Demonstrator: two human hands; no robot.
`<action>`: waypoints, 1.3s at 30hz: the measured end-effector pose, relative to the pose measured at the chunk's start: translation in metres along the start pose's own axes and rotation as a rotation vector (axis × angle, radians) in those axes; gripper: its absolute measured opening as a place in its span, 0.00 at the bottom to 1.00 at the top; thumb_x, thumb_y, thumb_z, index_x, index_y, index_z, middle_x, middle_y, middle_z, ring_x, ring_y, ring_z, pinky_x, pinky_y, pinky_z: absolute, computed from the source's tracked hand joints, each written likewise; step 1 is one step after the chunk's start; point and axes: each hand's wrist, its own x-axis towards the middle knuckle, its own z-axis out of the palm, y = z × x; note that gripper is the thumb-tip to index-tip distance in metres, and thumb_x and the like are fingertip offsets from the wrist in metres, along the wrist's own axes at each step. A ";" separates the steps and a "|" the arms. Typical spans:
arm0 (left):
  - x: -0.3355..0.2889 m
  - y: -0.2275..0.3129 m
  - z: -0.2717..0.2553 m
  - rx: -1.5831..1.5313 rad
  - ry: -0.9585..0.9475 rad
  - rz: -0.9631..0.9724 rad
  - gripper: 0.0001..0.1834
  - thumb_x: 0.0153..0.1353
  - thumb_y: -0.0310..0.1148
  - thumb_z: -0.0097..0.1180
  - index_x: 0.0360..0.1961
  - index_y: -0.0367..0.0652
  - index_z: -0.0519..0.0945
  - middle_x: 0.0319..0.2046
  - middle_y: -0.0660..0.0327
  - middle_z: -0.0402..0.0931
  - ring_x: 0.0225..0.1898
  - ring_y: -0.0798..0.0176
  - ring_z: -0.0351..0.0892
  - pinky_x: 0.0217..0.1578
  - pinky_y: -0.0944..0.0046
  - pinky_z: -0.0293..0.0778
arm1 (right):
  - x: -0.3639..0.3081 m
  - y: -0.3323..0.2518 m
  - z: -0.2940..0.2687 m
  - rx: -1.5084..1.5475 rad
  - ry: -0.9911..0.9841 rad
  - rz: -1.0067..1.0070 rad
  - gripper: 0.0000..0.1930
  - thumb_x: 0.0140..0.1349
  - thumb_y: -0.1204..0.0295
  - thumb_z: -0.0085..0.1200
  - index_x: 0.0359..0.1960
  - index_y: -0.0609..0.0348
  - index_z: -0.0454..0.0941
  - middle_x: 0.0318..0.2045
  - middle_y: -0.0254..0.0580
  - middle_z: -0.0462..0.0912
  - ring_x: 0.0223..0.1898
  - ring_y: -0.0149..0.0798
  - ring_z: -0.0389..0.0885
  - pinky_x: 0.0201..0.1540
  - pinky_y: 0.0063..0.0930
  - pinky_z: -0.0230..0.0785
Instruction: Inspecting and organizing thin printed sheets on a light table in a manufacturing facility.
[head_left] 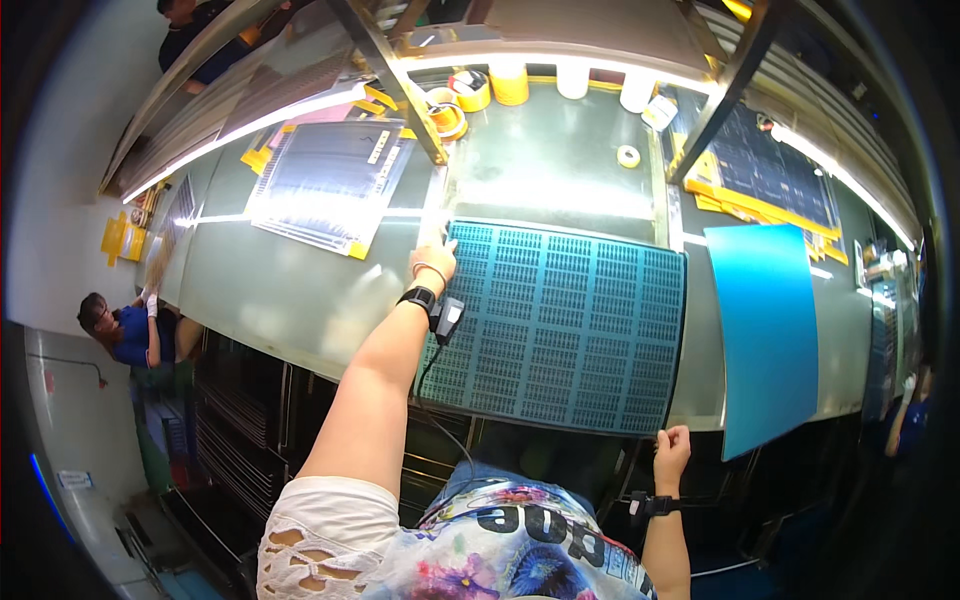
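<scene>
A thin teal panel [560, 325] with a grid of small dark patterned blocks lies in front of me, its near edge jutting past the table's front. My left hand [434, 258] is at its far left corner, thumb and fingers closed on the edge. At the near right corner, my right hand [673, 452] has its fingers curled together against the panel's edge; its fingertips are partly hidden. Both wrists wear black bands, and a small dark device with a cable hangs by the left one. To the right lies a plain bright blue sheet [765, 330].
Rolls of tape [470, 92] and several cylinders [572, 80] line the table's back. A small tape roll [628, 156] sits nearer. Metal posts [730, 95] rise behind. Stacked dark panels [765, 165] lie far right, clear film sheets [330, 180] left. A co-worker [140, 330] works at left.
</scene>
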 end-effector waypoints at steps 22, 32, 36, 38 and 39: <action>-0.001 0.011 0.009 0.403 0.109 0.312 0.26 0.61 0.44 0.38 0.60 0.47 0.59 0.63 0.67 0.50 0.65 0.57 0.42 0.60 0.44 0.40 | 0.157 -0.091 0.043 -0.891 -0.033 -0.661 0.24 0.50 0.78 0.43 0.54 0.57 0.65 0.58 0.39 0.62 0.62 0.52 0.51 0.60 0.47 0.47; -0.012 0.014 0.012 0.301 0.110 0.278 0.29 0.61 0.44 0.37 0.62 0.45 0.53 0.64 0.64 0.47 0.65 0.55 0.41 0.60 0.42 0.37 | 0.247 -0.100 0.103 -1.284 -0.014 -0.652 0.26 0.57 0.71 0.38 0.58 0.66 0.56 0.58 0.49 0.59 0.61 0.49 0.53 0.61 0.46 0.46; -0.019 0.021 0.017 0.302 0.122 0.267 0.31 0.61 0.45 0.37 0.62 0.43 0.51 0.64 0.61 0.45 0.66 0.55 0.40 0.61 0.42 0.34 | 0.252 -0.109 0.097 -1.454 -0.029 -0.614 0.26 0.57 0.72 0.38 0.58 0.66 0.56 0.59 0.49 0.58 0.61 0.46 0.54 0.61 0.46 0.47; -0.020 0.025 0.020 0.321 0.128 0.250 0.32 0.61 0.46 0.37 0.62 0.42 0.51 0.64 0.61 0.45 0.66 0.56 0.39 0.61 0.42 0.33 | 0.245 -0.102 0.080 -1.170 0.038 -0.658 0.25 0.56 0.73 0.37 0.58 0.66 0.57 0.58 0.48 0.59 0.61 0.47 0.55 0.61 0.47 0.47; -0.018 0.020 0.021 0.332 0.149 0.261 0.32 0.61 0.46 0.36 0.63 0.42 0.51 0.65 0.61 0.45 0.66 0.56 0.39 0.61 0.41 0.33 | 0.233 -0.096 0.073 -1.086 0.034 -0.675 0.24 0.56 0.75 0.37 0.57 0.66 0.57 0.59 0.47 0.58 0.61 0.48 0.55 0.60 0.48 0.47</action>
